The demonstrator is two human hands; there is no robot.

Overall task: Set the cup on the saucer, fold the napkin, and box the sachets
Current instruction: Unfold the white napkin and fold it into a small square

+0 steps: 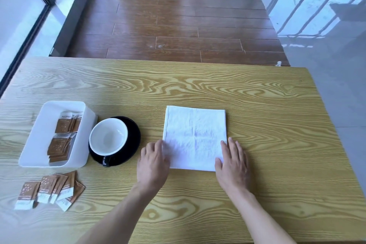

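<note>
Both hands, left (153, 161) and right (232, 161), rest flat-fingered on the white napkin's (195, 136) near corners.

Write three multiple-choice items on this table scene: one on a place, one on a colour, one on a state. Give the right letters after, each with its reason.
1. Where does the cup stand?
A. in the white box
B. on the saucer
C. on the napkin

2. What colour is the saucer?
A. black
B. white
C. yellow

3. How do the hands meet the napkin?
A. one lifts it clear of the table
B. both crumple it in fists
C. both lie flat at its near corners

Answers:
1 B, the cup sits on the saucer beside the white box.
2 A, a black rim shows round the cup.
3 C, the left hand and the right hand rest with straight fingers on the napkin, which lies flat on the table.
</note>
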